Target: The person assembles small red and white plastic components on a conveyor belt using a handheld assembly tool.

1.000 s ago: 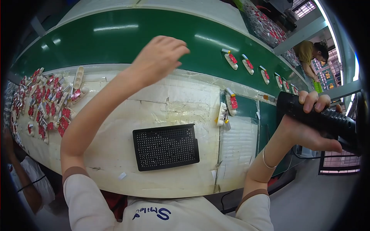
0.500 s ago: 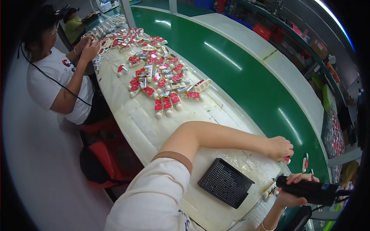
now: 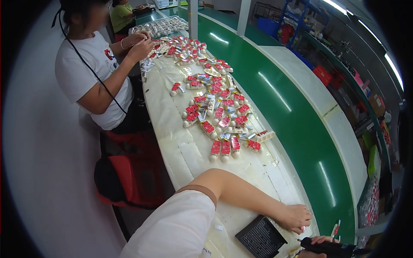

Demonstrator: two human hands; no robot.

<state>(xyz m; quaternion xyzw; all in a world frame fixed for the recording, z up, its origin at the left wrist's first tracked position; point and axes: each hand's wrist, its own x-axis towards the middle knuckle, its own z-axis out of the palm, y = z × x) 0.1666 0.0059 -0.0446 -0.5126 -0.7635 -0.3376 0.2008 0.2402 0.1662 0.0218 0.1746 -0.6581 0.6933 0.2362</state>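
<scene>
My left hand (image 3: 295,218) reaches across to the right side of the table, just past the corner of a black perforated tray (image 3: 261,238). Its fingers are curled down around a small red-and-white piece (image 3: 302,228), mostly covered by the hand. At the lower right, my right hand (image 3: 319,243) grips a black electric screwdriver (image 3: 333,248), partly cut off by the picture's dark rim. The driver's tip points toward the left hand, a short distance from it. Another red-and-white piece (image 3: 335,230) lies on the green surface beyond the screwdriver.
A long heap of cream pieces with red tops (image 3: 223,122) and silver cylinders covers the far table. A co-worker (image 3: 99,73) sits at the left, handling something small. A red chair (image 3: 129,178) stands nearer. Along the right runs a green conveyor (image 3: 275,99).
The view has swung, so the table sits lower and further right in it. My left hand has come closer to the tray, and the screwdriver is now nearer to that hand.
</scene>
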